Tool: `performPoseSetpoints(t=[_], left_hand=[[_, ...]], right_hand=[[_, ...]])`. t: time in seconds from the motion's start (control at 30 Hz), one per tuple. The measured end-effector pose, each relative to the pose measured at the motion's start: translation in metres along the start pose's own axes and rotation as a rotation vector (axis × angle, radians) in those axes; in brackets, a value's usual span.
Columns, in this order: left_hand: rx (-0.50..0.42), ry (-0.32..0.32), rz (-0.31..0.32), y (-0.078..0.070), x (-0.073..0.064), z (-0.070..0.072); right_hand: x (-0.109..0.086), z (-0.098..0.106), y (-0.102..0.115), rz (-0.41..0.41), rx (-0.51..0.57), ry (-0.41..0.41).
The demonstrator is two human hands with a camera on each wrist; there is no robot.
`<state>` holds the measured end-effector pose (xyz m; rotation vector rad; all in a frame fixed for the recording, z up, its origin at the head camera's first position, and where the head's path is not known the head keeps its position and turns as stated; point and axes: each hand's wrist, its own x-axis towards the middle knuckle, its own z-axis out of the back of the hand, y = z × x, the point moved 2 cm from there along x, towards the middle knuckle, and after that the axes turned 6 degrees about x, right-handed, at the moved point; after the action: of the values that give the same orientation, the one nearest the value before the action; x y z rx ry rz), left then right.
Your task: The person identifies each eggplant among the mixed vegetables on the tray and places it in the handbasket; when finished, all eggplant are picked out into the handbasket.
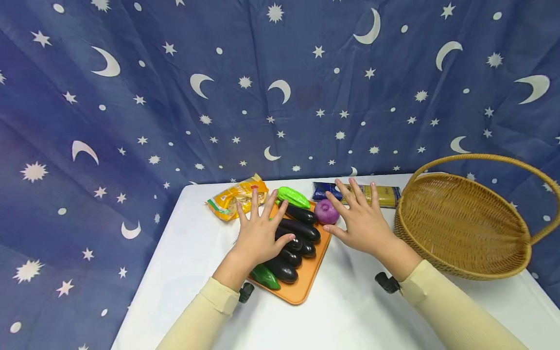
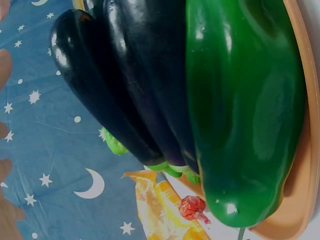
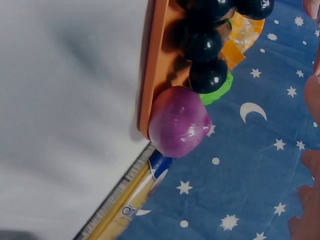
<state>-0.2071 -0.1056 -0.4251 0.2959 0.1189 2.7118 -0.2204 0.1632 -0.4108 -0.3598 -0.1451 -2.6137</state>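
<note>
My left hand (image 1: 258, 236), fingers spread, hovers over the left side of an orange tray (image 1: 302, 290) and holds nothing. Several dark eggplants (image 1: 302, 229) lie side by side on the tray, partly hidden by that hand. A dark green pepper (image 2: 245, 110) lies at the tray's near left end. At the far end are a light green pepper (image 1: 294, 197) and a purple onion (image 1: 325, 212), the onion at the tray's corner. Just right of the onion, my right hand (image 1: 363, 223) is spread in the air with nothing in it, partly covering a pasta packet (image 1: 387, 196).
An orange and yellow bag (image 1: 232, 199) with a clear window lies beyond the tray's left side. A wicker basket (image 1: 463, 218) with a tall handle stands at the right. Behind the white table (image 1: 175, 272) hangs a blue cloth (image 1: 236, 121) with moons and stars.
</note>
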Motion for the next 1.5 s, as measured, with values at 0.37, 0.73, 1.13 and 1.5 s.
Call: performPoseSetpoints(t=[0.37,0.73,1.13,1.5], left_hand=[[-0.154,-0.040,0.087,0.029,-0.017,0.001],[-0.437,0.106,0.457,0.088,-0.083,-0.034],[-0.707,0.290,0.661,0.083,-0.103,-0.061],[-0.883,0.298,0.684,0.079,-0.105,-0.065]], right_hand=[[0.001,0.004,0.005,0.006,0.039,-0.021],[-0.001,0.002,0.009,0.014,0.119,-0.048],[-0.005,-0.014,0.029,-0.051,0.326,0.017],[-0.008,-0.026,0.050,-0.058,0.475,0.029]])
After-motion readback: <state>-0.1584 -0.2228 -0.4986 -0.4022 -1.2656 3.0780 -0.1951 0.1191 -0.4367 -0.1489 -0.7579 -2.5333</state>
